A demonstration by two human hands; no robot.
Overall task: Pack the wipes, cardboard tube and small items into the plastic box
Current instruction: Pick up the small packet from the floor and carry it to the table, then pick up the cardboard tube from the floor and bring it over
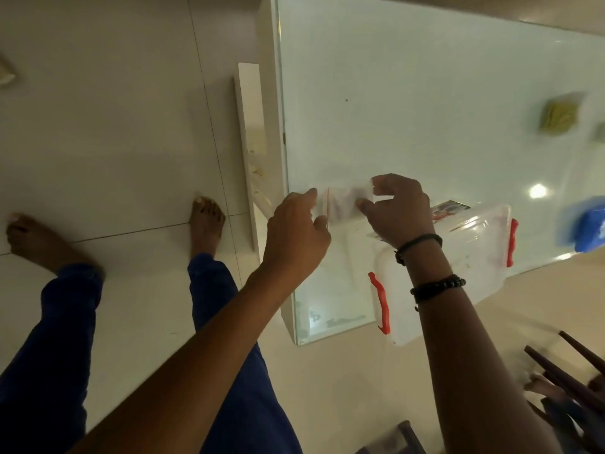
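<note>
Pinching a clear zip bag [342, 204], both hands [397, 211].

Glossy glass tabletop [425, 93]; clear plastic box [471, 257]; shiny floor tiles [114, 142]

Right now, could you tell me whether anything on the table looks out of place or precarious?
Yes: the plastic box sits askew at the table corner, its near end with a red handle jutting past the glass edge, so it might tip. Both hands, left and right, hold a small zip bag beside it.
</note>
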